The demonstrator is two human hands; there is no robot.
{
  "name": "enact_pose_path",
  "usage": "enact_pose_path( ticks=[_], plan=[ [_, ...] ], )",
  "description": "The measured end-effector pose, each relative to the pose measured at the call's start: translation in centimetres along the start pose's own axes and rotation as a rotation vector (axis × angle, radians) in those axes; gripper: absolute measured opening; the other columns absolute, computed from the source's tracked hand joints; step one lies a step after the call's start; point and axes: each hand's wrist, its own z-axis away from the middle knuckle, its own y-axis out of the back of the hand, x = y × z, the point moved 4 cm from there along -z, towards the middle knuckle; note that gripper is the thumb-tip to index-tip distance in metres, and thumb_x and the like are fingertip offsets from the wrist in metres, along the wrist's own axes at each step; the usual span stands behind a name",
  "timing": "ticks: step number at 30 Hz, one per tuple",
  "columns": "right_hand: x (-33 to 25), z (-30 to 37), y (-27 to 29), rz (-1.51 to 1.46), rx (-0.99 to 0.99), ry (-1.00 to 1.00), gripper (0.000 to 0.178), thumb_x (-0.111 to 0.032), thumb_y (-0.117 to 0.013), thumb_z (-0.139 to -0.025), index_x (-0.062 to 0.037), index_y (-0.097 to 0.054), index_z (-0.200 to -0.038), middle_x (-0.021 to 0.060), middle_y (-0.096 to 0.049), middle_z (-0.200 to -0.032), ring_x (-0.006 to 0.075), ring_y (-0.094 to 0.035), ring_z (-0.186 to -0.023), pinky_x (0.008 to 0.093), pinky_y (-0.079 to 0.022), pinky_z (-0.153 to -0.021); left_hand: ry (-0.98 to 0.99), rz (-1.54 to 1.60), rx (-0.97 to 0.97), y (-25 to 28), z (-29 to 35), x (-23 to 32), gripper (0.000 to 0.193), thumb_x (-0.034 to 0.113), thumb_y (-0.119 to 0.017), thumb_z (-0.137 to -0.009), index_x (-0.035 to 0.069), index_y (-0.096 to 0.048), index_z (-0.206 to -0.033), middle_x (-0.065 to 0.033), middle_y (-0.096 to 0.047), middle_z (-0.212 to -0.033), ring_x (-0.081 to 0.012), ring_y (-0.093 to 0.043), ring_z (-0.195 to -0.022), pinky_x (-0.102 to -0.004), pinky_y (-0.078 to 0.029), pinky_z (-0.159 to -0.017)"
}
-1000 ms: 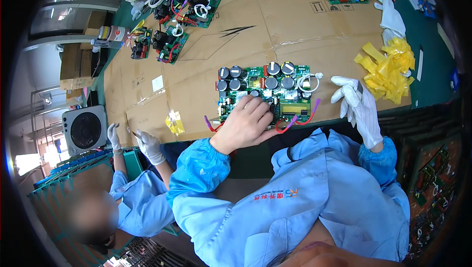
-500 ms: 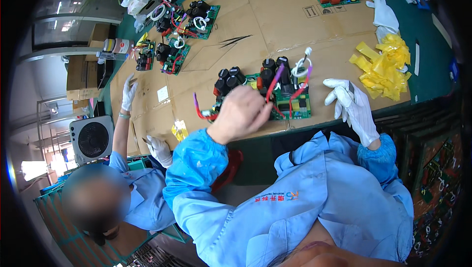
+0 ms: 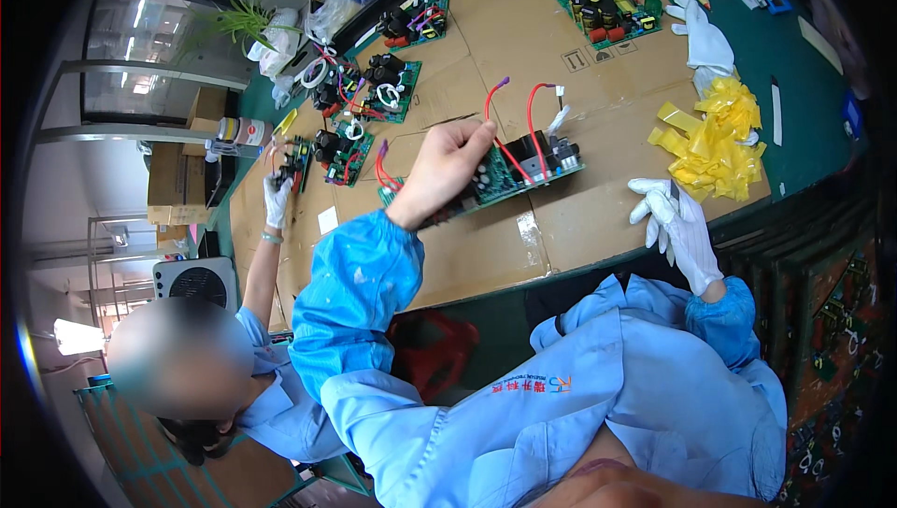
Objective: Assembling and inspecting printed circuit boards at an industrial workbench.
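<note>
My bare left hand [image 3: 441, 164] is closed on a green circuit board [image 3: 503, 179], gripping it at its upper edge. The board is tilted up, showing solder points, and black and grey parts stand at its right end. Red wires [image 3: 534, 129] with purple and white ends rise from it, and more stick out left of my wrist. My fingers and wrist hide part of the board. To the right, my white-gloved right hand [image 3: 680, 232] hangs at the table's front edge, its fingers loosely bent and apart. A small dark sliver shows by its fingertips, too small to name.
A pile of yellow tape strips [image 3: 715, 143] and a white glove [image 3: 703, 41] lie at right. Populated boards [image 3: 603, 3] stand at the back right, with several more [image 3: 388, 87] at back left. At far left, a co-worker's gloved hand [image 3: 277, 200] touches another board [image 3: 297, 164].
My left hand has lifted and tipped the board, whose upright black parts earlier faced up. My right hand is slightly lower. The co-worker's gloved hand now reaches a board at left.
</note>
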Motion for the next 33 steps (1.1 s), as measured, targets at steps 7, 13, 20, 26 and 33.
enact_pose_path(
  ticks=[7,13,20,26,33],
  plan=[
    [-0.2,-0.5,0.0,-0.004,-0.008,0.029,0.037,-0.026,-0.048,-0.103,-0.0012,-0.062,-0.127,0.0063,-0.066,-0.087,0.0062,-0.052,-0.058,0.0199,-0.037,-0.046,0.274,0.745,0.009,-1.6,-1.9,-2.3,0.026,0.023,-0.053,-0.105,0.005,-0.062,-0.089,-0.0065,-0.069,-0.076,-0.0157,-0.067,-0.064,-0.0315,-0.055,-0.054],
    [-0.1,-0.4,-0.9,0.270,0.070,0.067,0.036,-0.018,-0.060,-0.098,-0.0033,-0.058,-0.131,0.0073,-0.061,-0.080,0.0139,-0.056,-0.064,0.0272,-0.047,-0.058,0.408,1.319,-0.124,-3.3,-5.8,-9.0,0.026,0.019,-0.045,-0.104,-0.001,-0.061,-0.106,-0.0156,-0.072,-0.091,-0.0241,-0.072,-0.072,-0.0384,-0.064,-0.063],
    [0.1,0.2,-2.5,0.502,0.103,0.394,0.036,-0.012,-0.065,-0.094,-0.0060,-0.059,-0.128,0.0126,-0.067,-0.096,0.0258,-0.067,-0.085,0.0380,-0.053,-0.078,0.471,1.474,-0.159,-3.6,-7.7,-12.7,0.025,0.019,-0.050,-0.102,-0.001,-0.064,-0.102,-0.0147,-0.073,-0.090,-0.0248,-0.072,-0.072,-0.0409,-0.064,-0.065],
    [-3.3,0.6,-7.0,0.616,-0.180,0.428,0.030,-0.009,-0.063,-0.093,-0.0071,-0.062,-0.124,0.0179,-0.066,-0.092,0.0328,-0.067,-0.082,0.0407,-0.053,-0.071,0.521,1.569,-0.108,-5.1,-6.9,-14.2,0.026,0.021,-0.049,-0.103,-0.002,-0.062,-0.103,-0.0152,-0.072,-0.091,-0.0276,-0.072,-0.076,-0.0431,-0.064,-0.069],
    [-4.0,1.6,-9.1,1.174,-0.200,0.576,0.038,-0.015,-0.064,-0.094,-0.0063,-0.060,-0.131,0.0092,-0.058,-0.093,0.0284,-0.059,-0.086,0.0398,-0.050,-0.075,0.401,1.641,-0.254,-5.4,-7.5,-17.2,0.033,0.020,-0.043,-0.104,-0.006,-0.062,-0.109,-0.0214,-0.072,-0.104,-0.0331,-0.073,-0.090,-0.0496,-0.062,-0.083]
  ],
)
